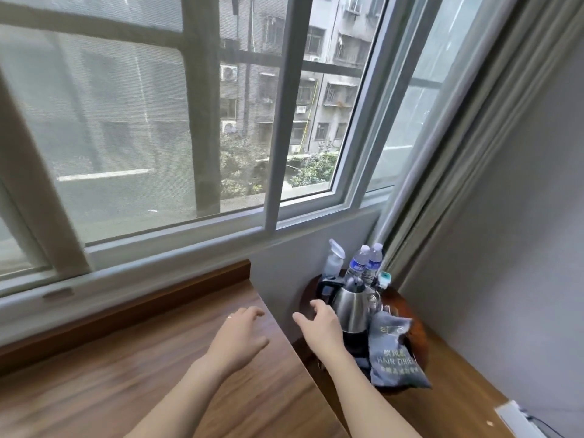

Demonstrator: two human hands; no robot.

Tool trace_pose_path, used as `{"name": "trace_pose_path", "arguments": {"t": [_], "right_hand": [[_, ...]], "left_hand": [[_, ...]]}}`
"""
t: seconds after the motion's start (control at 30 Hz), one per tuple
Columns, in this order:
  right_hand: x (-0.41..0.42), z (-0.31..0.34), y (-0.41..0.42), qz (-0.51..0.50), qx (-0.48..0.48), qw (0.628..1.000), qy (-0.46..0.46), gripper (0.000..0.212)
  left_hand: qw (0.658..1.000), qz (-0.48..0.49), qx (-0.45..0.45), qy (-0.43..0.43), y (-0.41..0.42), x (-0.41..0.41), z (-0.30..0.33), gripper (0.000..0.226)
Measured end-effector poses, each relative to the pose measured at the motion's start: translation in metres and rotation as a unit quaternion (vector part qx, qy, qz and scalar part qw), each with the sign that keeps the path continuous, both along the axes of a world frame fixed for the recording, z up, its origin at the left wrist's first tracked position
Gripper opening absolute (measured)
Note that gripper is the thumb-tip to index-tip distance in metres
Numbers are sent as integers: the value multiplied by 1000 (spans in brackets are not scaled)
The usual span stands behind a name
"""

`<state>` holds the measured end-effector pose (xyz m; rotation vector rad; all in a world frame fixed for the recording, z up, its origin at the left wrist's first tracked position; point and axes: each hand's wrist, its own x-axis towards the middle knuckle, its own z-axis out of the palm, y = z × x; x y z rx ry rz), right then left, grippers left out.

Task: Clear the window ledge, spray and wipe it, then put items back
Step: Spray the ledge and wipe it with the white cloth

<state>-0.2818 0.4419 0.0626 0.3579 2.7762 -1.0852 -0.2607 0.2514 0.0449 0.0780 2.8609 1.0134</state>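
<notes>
The wooden window ledge [126, 358] runs along below the window and carries nothing that I can see. My left hand [237, 335] hovers over its right end, fingers relaxed and empty. My right hand [319, 324] reaches past the ledge's edge toward a round dark tray [417, 327], fingers spread, close beside a steel kettle [352, 306] without gripping it. On the tray also stand a clear spray bottle [333, 260], two water bottles [363, 263] and a grey hair dryer bag [393, 352].
The tray sits on a lower wooden surface [452, 399] in the corner, between the wall and a grey curtain [442, 172]. A small teal-and-white object [384, 278] stands behind the kettle. A white socket strip [518, 418] lies at the lower right. The sliding window [271, 121] is above.
</notes>
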Motion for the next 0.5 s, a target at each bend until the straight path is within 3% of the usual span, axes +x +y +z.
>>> {"name": "trace_pose_path", "arguments": {"t": [0.27,0.5], "right_hand": [[-80,1,54,-49,6,998,30,54],[-195,-18,104,-41,45,998,20,53]], "left_hand": [[1000,4,23,14,28,-50,-8,49],[998,65,18,-4,58,-105,-31,49]]}}
